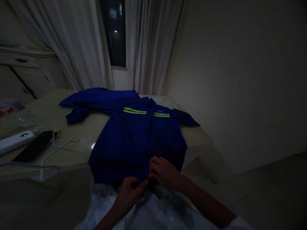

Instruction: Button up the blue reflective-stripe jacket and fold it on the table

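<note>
A dark blue work jacket (122, 137) with yellow-green stripes across the chest lies spread front side up, its lower part hanging over the table's near edge. Both sleeves reach out over the tabletop, the left one folded and bent. At the bottom hem, close to the front opening, my left hand (131, 190) pinches the cloth with thumb and fingers. My right hand (163, 172) is closed on the front edge just beside it, fingers curled. The two hands nearly touch; whatever fastening lies between the fingertips is too dark and small to make out.
The table (199, 135) carries a white power bank (16, 141), a black phone (35, 147), a white wire hanger (59, 147) and a clear plastic item (26, 119) at the left. Curtains (153, 48) and a window (115, 35) stand behind; a wall (240, 80) rises at the right.
</note>
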Available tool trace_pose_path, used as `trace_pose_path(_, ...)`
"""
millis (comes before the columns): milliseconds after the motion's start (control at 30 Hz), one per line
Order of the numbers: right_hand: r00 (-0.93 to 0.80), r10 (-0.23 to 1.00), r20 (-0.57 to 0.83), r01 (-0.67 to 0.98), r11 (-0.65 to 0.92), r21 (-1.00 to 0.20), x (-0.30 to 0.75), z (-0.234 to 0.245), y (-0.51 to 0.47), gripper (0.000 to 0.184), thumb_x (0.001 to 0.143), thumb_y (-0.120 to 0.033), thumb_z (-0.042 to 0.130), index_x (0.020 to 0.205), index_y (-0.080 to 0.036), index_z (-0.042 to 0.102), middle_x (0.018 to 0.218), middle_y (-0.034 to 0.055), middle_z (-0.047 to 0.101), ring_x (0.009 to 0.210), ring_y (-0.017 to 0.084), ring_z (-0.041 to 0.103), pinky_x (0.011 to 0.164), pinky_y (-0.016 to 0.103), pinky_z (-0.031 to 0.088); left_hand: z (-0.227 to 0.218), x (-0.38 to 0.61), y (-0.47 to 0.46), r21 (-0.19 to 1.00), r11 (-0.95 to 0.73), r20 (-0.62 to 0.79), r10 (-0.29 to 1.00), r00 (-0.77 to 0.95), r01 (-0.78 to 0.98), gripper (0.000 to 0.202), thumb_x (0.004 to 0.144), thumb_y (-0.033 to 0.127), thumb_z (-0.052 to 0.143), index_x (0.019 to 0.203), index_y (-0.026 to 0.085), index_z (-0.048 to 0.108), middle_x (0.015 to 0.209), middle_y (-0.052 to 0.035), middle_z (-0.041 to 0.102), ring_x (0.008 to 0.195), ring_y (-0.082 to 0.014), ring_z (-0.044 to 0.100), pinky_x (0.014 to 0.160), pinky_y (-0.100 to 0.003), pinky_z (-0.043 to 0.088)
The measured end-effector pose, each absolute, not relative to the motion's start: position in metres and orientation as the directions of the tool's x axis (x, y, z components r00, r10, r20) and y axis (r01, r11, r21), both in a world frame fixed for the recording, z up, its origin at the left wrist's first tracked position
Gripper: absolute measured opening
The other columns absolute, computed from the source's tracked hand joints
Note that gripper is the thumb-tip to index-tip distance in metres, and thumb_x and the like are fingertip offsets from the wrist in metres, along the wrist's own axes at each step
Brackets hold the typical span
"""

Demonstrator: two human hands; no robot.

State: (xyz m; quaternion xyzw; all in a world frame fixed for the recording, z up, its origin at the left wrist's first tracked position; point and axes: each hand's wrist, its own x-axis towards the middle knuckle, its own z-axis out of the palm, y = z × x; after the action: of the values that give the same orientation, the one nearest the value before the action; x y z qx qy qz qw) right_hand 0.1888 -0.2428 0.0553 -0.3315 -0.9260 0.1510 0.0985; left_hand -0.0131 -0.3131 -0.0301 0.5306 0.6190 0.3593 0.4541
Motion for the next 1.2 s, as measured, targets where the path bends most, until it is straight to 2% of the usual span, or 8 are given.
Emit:
trace_pose_path(100, -0.755, 0.648, 0.099, 0.577, 0.729, -0.368, 0.189, 0.055, -0.243, 0.017, 0.101, -0.036, 0.07, 0.101, -0.02, 0.068, 0.116, 0.0058, 0.066, 0.103, 0.019, 0.063, 0.09, 0.032, 0.047, -0.029, -0.014, -0.315, 0.934, 0.192, -0.196, 0.98, -0.017, 0.301, 0.073, 0.075, 0.086, 0.062, 0.052, 0.017, 0.063, 0.051, -0.0002, 0.051, 0.056, -0.0145, 0.046, 0.055, -0.027, 0.033)
trace_pose_path(267, -0.756, 0.635, 0.157, 0.486, 0.706, -0.515, 0.193, 0.058, -0.245, 0.013, 0.101, -0.033, 0.07, 0.1, -0.02, 0.069, 0.113, 0.0053, 0.067, 0.102, 0.017, 0.064, 0.091, 0.03, 0.048, -0.028, -0.018, -0.317, 0.959, 0.153, -0.163, 0.986, 0.021, 0.238, 0.073, 0.08, 0.085, 0.057, 0.062, 0.016, 0.072, 0.062, -0.0032, 0.063, 0.064, -0.0173, 0.055, 0.062, -0.027, 0.041)
trace_pose_path(433, -0.699, 0.672, 0.244, 0.42, 0.661, -0.622, 0.195, 0.05, -0.251, 0.015, 0.097, -0.034, 0.075, 0.096, -0.02, 0.069, 0.114, 0.0058, 0.067, 0.106, 0.018, 0.065, 0.094, 0.033, 0.048, -0.021, -0.019, -0.317, 0.972, 0.164, -0.178, 0.981, 0.072, 0.168, 0.074, 0.083, 0.085, 0.053, 0.064, 0.016, 0.071, 0.06, -0.0024, 0.06, 0.061, -0.0164, 0.053, 0.063, -0.028, 0.041)
trace_pose_path(600, -0.682, 0.682, 0.262, 0.442, 0.671, -0.595, 0.194, 0.041, -0.255, 0.014, 0.1, -0.034, 0.07, 0.096, -0.02, 0.067, 0.11, 0.0056, 0.069, 0.102, 0.018, 0.065, 0.092, 0.034, 0.048, -0.029, -0.018, -0.315, 0.957, 0.125, -0.142, 0.989, 0.047, 0.263, 0.068, 0.088, 0.079, 0.052, 0.062, 0.017, 0.064, 0.061, -0.0017, 0.057, 0.064, -0.0169, 0.053, 0.063, -0.028, 0.039)
trace_pose_path(767, -0.659, 0.7, 0.276, 0.496, 0.68, -0.54, 0.191, 0.039, -0.255, 0.013, 0.102, -0.032, 0.066, 0.098, -0.02, 0.065, 0.107, 0.0056, 0.068, 0.098, 0.018, 0.064, 0.087, 0.033, 0.048, -0.039, -0.02, -0.314, 0.912, 0.061, -0.08, 0.996, 0.031, 0.406, 0.063, 0.089, 0.072, 0.054, 0.056, 0.018, 0.054, 0.056, 0.0024, 0.044, 0.058, -0.0131, 0.042, 0.059, -0.028, 0.028)
trace_pose_path(1000, -0.633, 0.745, 0.21, 0.518, 0.609, -0.601, 0.187, 0.039, -0.258, 0.011, 0.1, -0.03, 0.069, 0.097, -0.02, 0.065, 0.108, 0.0045, 0.067, 0.098, 0.017, 0.064, 0.087, 0.031, 0.049, -0.049, -0.023, -0.32, 0.914, 0.101, -0.097, 0.995, -0.031, 0.394, 0.063, 0.085, 0.077, 0.057, 0.062, 0.018, 0.059, 0.062, 0.0004, 0.053, 0.065, -0.0162, 0.05, 0.062, -0.028, 0.036)
trace_pose_path(1100, -0.665, 0.722, 0.193, 0.515, 0.63, -0.581, 0.186, 0.041, -0.257, 0.01, 0.099, -0.029, 0.071, 0.098, -0.02, 0.066, 0.11, 0.0043, 0.067, 0.1, 0.018, 0.064, 0.089, 0.032, 0.048, -0.047, -0.021, -0.32, 0.913, 0.133, -0.128, 0.991, -0.039, 0.385, 0.066, 0.082, 0.081, 0.059, 0.062, 0.018, 0.061, 0.064, -0.0002, 0.056, 0.066, -0.0167, 0.051, 0.062, -0.028, 0.037)
trace_pose_path(1200, -0.718, 0.677, 0.162, 0.481, 0.651, -0.587, 0.188, 0.046, -0.251, 0.01, 0.099, -0.029, 0.07, 0.098, -0.02, 0.065, 0.112, 0.005, 0.066, 0.103, 0.018, 0.064, 0.09, 0.032, 0.049, -0.04, -0.019, -0.318, 0.906, 0.127, -0.14, 0.99, 0.004, 0.403, 0.071, 0.082, 0.083, 0.057, 0.056, 0.017, 0.063, 0.057, -0.0005, 0.053, 0.06, -0.0155, 0.048, 0.059, -0.028, 0.033)
